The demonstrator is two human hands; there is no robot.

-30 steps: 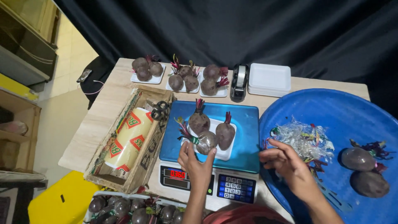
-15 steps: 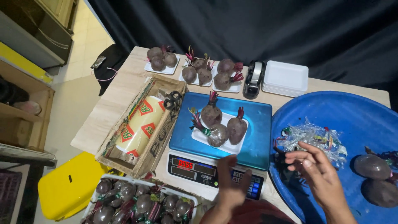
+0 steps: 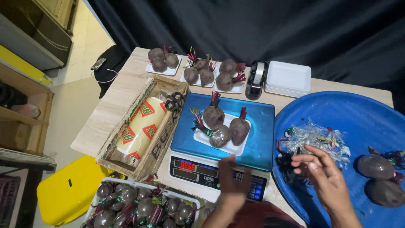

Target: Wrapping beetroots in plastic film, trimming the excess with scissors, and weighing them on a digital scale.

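Note:
Three beetroots [image 3: 222,125] lie on a white foam tray [image 3: 201,138] on the blue platform of a digital scale [image 3: 253,147]. My left hand [image 3: 232,180] hovers over the scale's keypad, fingers apart, holding nothing. My right hand [image 3: 321,174] rests open at the rim of a large blue tub [image 3: 337,109], just below a heap of crumpled plastic wrap [image 3: 315,139]. Two wrapped beetroots [image 3: 379,178] lie at the tub's right side.
Three foam trays of beetroots [image 3: 196,69] line the table's far edge, beside a tape dispenser [image 3: 255,79] and a stack of white trays [image 3: 287,79]. A wooden box [image 3: 143,128] holds a cling-film roll and scissors. A crate of wrapped beetroots [image 3: 139,207] and a yellow stool [image 3: 67,192] stand below.
My left hand let go of the wrapped beetroot on the tray and drew back over the scale's keypad. The scale's reading rose. The view shifted slightly.

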